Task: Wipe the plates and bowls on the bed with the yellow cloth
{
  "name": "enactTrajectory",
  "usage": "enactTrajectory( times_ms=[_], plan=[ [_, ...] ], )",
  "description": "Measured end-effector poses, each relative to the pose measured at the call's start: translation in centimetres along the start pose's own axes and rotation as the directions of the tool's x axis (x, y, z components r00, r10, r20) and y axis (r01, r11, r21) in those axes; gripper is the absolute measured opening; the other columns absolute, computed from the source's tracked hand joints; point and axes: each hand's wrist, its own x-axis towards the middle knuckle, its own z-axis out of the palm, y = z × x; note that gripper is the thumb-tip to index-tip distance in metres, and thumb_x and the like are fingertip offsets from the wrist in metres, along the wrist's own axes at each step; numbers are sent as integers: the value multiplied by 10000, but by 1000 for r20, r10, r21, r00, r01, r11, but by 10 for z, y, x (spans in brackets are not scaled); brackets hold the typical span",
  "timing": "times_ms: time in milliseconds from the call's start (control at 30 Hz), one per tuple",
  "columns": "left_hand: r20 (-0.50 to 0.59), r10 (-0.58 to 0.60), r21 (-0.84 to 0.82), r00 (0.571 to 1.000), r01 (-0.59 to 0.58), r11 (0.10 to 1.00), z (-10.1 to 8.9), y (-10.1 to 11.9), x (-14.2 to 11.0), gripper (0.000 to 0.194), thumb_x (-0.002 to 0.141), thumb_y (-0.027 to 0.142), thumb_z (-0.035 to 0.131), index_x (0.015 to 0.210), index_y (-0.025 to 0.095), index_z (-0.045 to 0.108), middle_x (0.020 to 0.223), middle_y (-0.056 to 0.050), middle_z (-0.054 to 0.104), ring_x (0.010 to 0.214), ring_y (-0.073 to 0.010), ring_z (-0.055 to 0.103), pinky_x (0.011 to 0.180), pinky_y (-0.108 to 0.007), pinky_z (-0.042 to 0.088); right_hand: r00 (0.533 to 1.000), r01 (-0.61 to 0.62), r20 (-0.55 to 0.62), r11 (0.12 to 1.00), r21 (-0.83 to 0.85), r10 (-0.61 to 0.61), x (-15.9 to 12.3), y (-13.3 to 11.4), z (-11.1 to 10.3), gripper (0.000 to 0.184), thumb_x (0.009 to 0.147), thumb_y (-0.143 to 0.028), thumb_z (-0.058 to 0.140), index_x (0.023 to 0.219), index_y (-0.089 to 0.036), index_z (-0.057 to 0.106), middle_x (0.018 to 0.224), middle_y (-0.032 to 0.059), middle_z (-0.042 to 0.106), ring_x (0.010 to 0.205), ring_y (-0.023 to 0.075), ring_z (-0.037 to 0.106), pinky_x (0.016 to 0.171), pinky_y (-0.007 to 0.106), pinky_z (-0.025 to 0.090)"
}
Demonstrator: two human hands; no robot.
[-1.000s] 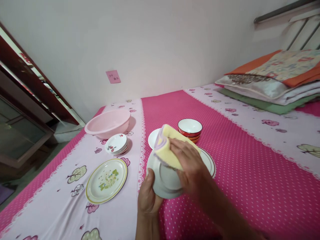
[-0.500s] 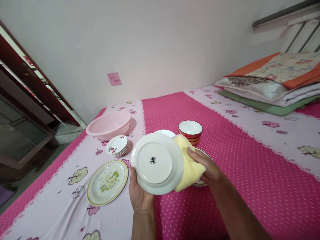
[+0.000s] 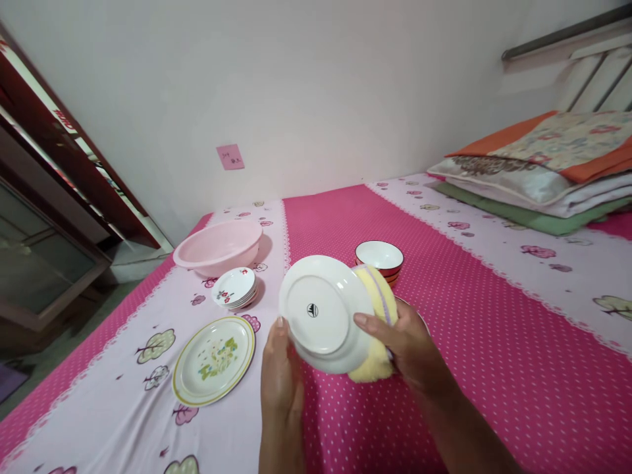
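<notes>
Under everything we see is the bed (image 3: 494,342), with a pile of pillows and bedding (image 3: 548,155) on it, far to the right of the pink basin (image 3: 222,260). That basin, near the wall, is our landmark. On our side of it lies the yellow-rimmed plate (image 3: 214,361), flat and face up.

The white plate (image 3: 316,332) is the piece being worked on. We hold it up off the bed, to the right of the basin and closer to us, tilted with its underside towards us. The yellow cloth (image 3: 380,289) wraps its right-hand edge. Our right hand (image 3: 415,352) has its grip closed over cloth and rim together, thumb on the underside. Our left hand (image 3: 281,375) has its thumb at the opposite edge; the fingers are mostly hidden, so we cannot tell how firmly that grip is closed.

Smaller again are the nested bowls (image 3: 379,257), well to the right of the basin, and the stacked dishes (image 3: 234,289), just in front of it. Smallest is the dark stamp (image 3: 313,310) on the plate's underside.

We judge the step in hand to be wiping that underside and rim. The next move seems to call for a steady left hold while the cloth works along the rim, since smooth china could slip as the hands shift.
</notes>
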Motion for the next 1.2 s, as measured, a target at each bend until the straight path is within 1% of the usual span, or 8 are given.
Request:
enactTrajectory(
  times_ms=[133, 233, 300, 500, 633, 900, 1067, 1200],
  plan=[
    [-37, 79, 149, 996, -73, 986, 20, 21, -34, 389, 933, 461, 723, 1265, 259, 732, 1494, -87, 631, 1393, -275, 567, 1176, -463, 445, 933, 314, -24, 845, -433, -359, -14, 0, 12, 163, 922, -352, 686, 933, -190, 669, 715, 11, 665, 576, 185, 609, 518, 288, 511],
    [84, -92, -77, 992, 99, 992, 30, 34, -54, 371, 994, 463, 621, 1207, 196, 766, 1384, -128, 708, 1319, -265, 631, 1168, -435, 457, 702, 667, 296, 453, -591, -648, -20, 5, 25, 136, 968, -207, 569, 1077, -184, 647, 935, 87, 717, 806, 248, 675, 708, 370, 574],
    [95, -129, -243, 987, 149, 959, 31, 38, -56, 387, 1060, 399, 492, 1148, 170, 791, 1218, -124, 788, 1180, -225, 718, 1159, -396, 466, 599, 767, 505, 265, -584, -621, -24, 9, 34, 215, 983, -139, 510, 1156, -165, 635, 1065, 126, 729, 945, 286, 676, 828, 438, 580],
    [368, -98, -395, 924, 251, 884, 2, 29, -21, 730, 1088, 543, 254, 1072, 70, 810, 969, -172, 824, 1088, -257, 759, 1108, -375, 510, 694, 720, 637, 307, -623, -336, -33, 13, 45, 525, 917, -62, 600, 1434, -144, 562, 1388, 117, 661, 1255, 291, 595, 1131, 487, 485],
    [501, -59, -428, 863, 307, 850, -9, 19, -8, 803, 1082, 584, 168, 1086, 108, 815, 1018, -155, 824, 1061, -208, 766, 1069, -304, 527, 684, 729, 664, 326, -602, -302, -32, 15, 45, 578, 947, -61, 551, 1519, -129, 496, 1546, 105, 560, 1435, 248, 472, 1252, 447, 365],
    [374, -178, -352, 910, 317, 881, 8, -6, -14, 520, 1121, 337, 286, 1223, 218, 782, 1186, -63, 806, 1176, -139, 720, 1184, -280, 409, 668, 727, 608, 203, -656, -429, -1, 24, 26, 598, 936, -7, 393, 1522, -103, 464, 1567, 137, 536, 1491, 253, 422, 1259, 538, 314],
    [478, -222, -247, 850, 373, 894, 16, -19, -18, 356, 1067, 330, 483, 1236, 223, 777, 1278, -77, 769, 1410, -223, 558, 1281, -408, 266, 739, 582, 471, 104, -807, -482, 22, 34, -3, 609, 904, 2, 371, 1493, -94, 494, 1553, 169, 546, 1478, 283, 450, 1234, 587, 305],
    [390, -201, -272, 899, 321, 907, 6, -19, -13, 369, 1072, 323, 471, 1219, 192, 783, 1241, -104, 778, 1396, -244, 571, 1278, -444, 277, 820, 458, 377, 98, -884, -432, 30, 39, -19, 626, 856, 13, 374, 1437, -106, 574, 1510, 176, 590, 1414, 320, 527, 1137, 576, 432]
  ],
)
